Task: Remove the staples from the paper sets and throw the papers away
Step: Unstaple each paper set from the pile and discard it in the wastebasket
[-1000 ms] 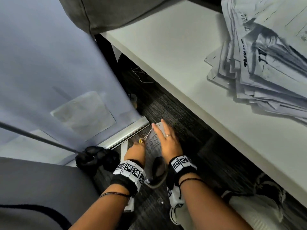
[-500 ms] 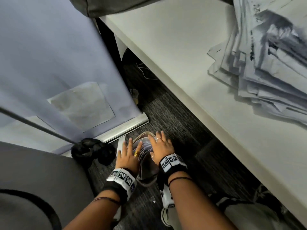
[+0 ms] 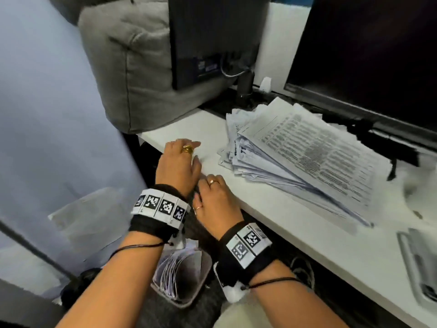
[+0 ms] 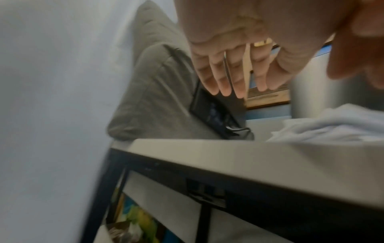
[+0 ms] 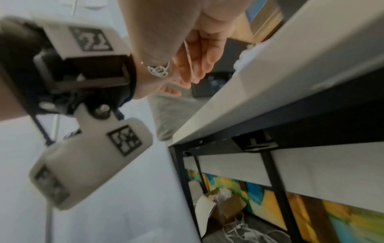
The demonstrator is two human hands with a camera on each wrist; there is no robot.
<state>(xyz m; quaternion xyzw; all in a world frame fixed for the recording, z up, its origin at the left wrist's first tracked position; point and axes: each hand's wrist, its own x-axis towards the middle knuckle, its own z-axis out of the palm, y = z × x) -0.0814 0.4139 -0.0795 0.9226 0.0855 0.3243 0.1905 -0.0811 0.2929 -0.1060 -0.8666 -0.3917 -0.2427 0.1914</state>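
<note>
From the head view, the left hand (image 3: 176, 165) is hovering, fingers relaxed, over the desk's (image 3: 295, 223) near-left corner; the right hand (image 3: 214, 204) beside it is half-hiding its fingertips. The paper pile (image 3: 305, 159) is lying mid-desk; a bin (image 3: 182, 278) of papers is sitting below, partly hidden by the forearms. The left wrist view is showing blurred, straight, empty fingers (image 4: 224, 74). In the right wrist view, whether the right hand's fingers are holding anything is impossible to tell.

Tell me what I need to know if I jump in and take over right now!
Left hand: open, fingers flat over the near edge of the desk, holding no paper.
Right hand: open, just beside the left at the desk edge, also holding no paper.
Paper pile: a big messy stack on the desk, to the right of both hands.
Bin: on the floor under the hands, with thrown papers inside.
Done: some sheets are binned.
Left: take the next set from the pile, pull its staple, bin it, repeat. I can't spot a staple remover.
</note>
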